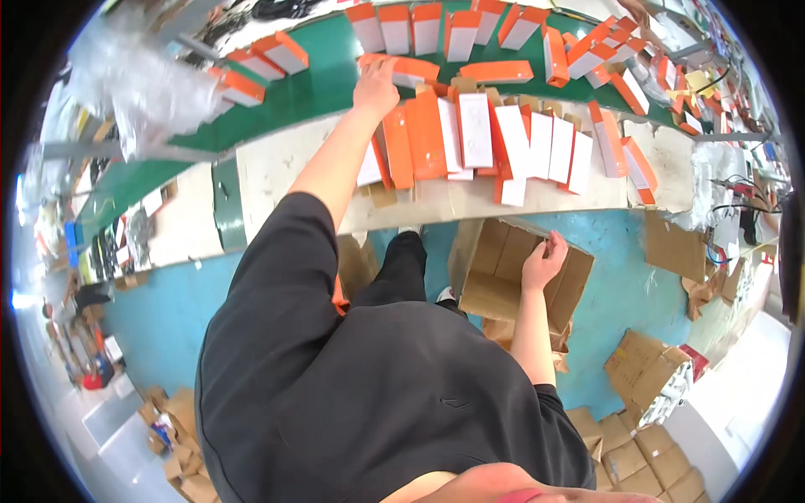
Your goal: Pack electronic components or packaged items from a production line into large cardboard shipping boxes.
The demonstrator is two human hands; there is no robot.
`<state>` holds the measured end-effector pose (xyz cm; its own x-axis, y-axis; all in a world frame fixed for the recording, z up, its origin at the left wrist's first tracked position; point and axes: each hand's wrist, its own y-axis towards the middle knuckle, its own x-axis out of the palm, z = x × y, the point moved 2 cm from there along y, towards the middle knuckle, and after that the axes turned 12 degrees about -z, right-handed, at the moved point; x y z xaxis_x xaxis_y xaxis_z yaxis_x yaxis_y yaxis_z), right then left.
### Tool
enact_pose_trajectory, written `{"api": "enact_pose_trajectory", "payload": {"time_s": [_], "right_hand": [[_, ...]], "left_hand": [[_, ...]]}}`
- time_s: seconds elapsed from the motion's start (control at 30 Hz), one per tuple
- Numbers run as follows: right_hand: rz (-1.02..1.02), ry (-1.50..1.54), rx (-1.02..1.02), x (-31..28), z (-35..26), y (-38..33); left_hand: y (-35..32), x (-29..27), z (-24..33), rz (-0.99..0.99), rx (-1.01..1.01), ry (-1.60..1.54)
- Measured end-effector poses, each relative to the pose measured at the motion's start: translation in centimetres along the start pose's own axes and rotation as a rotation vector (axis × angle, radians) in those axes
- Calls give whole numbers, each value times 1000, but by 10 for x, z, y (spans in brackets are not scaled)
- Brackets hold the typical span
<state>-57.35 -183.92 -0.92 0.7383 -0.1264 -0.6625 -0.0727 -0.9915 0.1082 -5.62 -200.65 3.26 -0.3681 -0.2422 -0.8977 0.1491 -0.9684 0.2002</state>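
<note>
Left hand (376,82) is touching orange box (415,67) past tabletop's (281,172) far edge, closure unclear; right hand (544,263) hanging empty, part-open. Box looking light, stiff; sides probably suiting a pinch.

The left hand (376,87) is reaching across the pale table (270,163), its fingers touching an orange-and-white box (416,70) that is lying at the edge of the green surface (323,90). The right hand (545,263) is hanging with loosely curled fingers in front of an open carton (493,287). A row of similar boxes (426,134) is crowding the table, while clear plastic (138,92) is bunching at the left and stacked cartons (641,469) are sitting at the lower right.
</note>
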Motion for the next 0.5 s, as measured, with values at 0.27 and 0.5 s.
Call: {"api": "enact_pose_trajectory", "payload": {"time_s": [0.27, 0.5], "right_hand": [[-339, -53, -366, 85, -200, 313], [-618, -878, -630, 204, -146, 401]], "left_hand": [[80, 25, -41, -379, 18, 538], [-13, -27, -57, -100, 86, 244]]}}
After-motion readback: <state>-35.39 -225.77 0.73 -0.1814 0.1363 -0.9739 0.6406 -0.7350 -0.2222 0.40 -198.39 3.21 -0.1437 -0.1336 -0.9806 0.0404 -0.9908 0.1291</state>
